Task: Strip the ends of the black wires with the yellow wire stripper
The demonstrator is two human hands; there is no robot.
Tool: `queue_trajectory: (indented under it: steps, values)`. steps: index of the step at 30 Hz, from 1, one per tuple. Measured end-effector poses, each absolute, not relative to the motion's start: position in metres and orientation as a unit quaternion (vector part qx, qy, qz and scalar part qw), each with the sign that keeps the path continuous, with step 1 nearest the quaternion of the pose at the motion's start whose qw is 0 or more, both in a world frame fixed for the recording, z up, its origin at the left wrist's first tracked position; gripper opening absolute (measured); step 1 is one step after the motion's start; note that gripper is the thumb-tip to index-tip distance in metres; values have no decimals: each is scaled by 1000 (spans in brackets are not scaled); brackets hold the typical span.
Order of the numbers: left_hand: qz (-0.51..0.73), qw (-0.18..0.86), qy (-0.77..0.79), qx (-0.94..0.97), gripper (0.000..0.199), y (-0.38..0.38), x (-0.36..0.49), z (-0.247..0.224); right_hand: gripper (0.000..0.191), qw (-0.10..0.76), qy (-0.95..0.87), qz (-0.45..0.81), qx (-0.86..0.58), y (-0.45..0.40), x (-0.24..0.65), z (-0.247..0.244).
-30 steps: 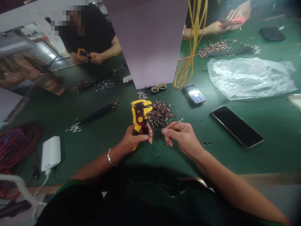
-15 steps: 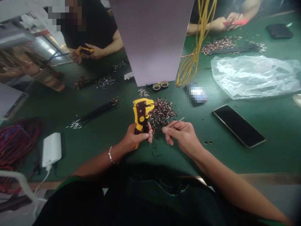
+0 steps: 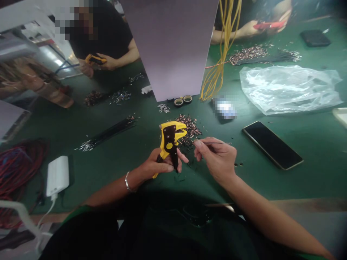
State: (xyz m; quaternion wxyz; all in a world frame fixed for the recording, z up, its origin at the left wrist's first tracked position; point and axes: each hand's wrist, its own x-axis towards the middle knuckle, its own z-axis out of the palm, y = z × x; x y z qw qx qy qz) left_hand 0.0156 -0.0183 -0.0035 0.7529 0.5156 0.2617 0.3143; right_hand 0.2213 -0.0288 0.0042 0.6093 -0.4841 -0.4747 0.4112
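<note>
My left hand point(image 3: 162, 162) is closed round the handles of a yellow and black wire stripper point(image 3: 169, 139), whose jaws point right with nothing visible between them. To its right, my right hand point(image 3: 217, 155) pinches a thin dark wire point(image 3: 214, 142) between thumb and forefinger; its far end sticks out past the knuckles. Just beyond both hands lies a pile of short black and copper-coloured wire pieces point(image 3: 191, 124), partly hidden by the stripper. A bundle of black wires point(image 3: 111, 131) with silvery ends rests on the green table to the left.
Tape rolls point(image 3: 179, 102) stand at the foot of an upright panel point(image 3: 173, 50). A phone point(image 3: 272, 144) and a plastic bag point(image 3: 290, 88) lie right, a white power bank point(image 3: 58, 176) left, near red cable coils point(image 3: 18, 169). Yellow wires point(image 3: 223, 47) hang beyond. Co-workers' hands point(image 3: 104, 61) hold tools opposite.
My left hand and the stripper have moved slightly right and nearer to me, the handles spreading wider. My right hand has shifted right, and its wire now lies flatter, pointing right.
</note>
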Motion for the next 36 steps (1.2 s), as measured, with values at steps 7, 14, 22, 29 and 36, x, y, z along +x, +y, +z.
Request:
queue_trajectory:
  steps: [7, 14, 22, 29, 36]
  values:
    - [259, 754, 253, 548, 35, -17, 18, 7, 12, 611, -590, 284, -445, -34, 217, 4]
    - [277, 739, 253, 560, 29, -21, 18, 6, 15, 605, -661, 201, -395, -36, 215, 9]
    - [281, 702, 264, 598, 25, -22, 16, 0, 15, 608, -679, 175, -372, -37, 212, 8]
    - [277, 674, 254, 636, 17, -22, 17, 0, 17, 602, -692, 175, -358, -38, 211, 6]
    - [275, 648, 266, 659, 14, -22, 17, 0, 19, 596, -693, 189, -358, -39, 211, 6]
